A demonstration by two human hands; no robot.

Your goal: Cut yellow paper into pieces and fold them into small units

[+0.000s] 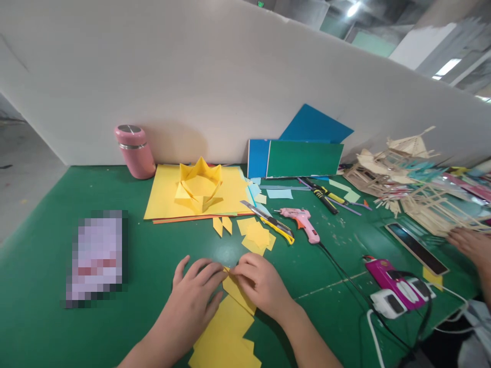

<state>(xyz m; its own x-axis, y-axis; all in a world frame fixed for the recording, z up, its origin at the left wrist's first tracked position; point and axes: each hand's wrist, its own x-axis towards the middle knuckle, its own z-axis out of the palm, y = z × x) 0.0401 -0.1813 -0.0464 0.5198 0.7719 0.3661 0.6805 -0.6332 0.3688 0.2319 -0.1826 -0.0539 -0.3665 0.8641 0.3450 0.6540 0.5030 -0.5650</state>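
A small folded piece of yellow paper (241, 295) lies at the front middle of the green table, with both my hands at its upper corner. My left hand (197, 289) has bent fingers, and its fingertips press that corner from the left. From the other side, my right hand (261, 283) pinches the same corner between thumb and fingers. Below them, several yellow paper sheets (226, 327) overlap on the table. Farther back, a crown-shaped folded yellow paper piece (199, 191) stands on larger yellow sheets (161, 197). Two small folded yellow pieces (218, 226) and some yellow squares (255, 235) lie between.
A yellow utility knife (272, 225) and a pink glue gun (301, 221) lie ahead on the right; its cord runs toward a magenta power strip (397, 286). A pink flask (136, 153) stands back left. Another person's hand (470, 248) is near wooden stick models (425, 202).
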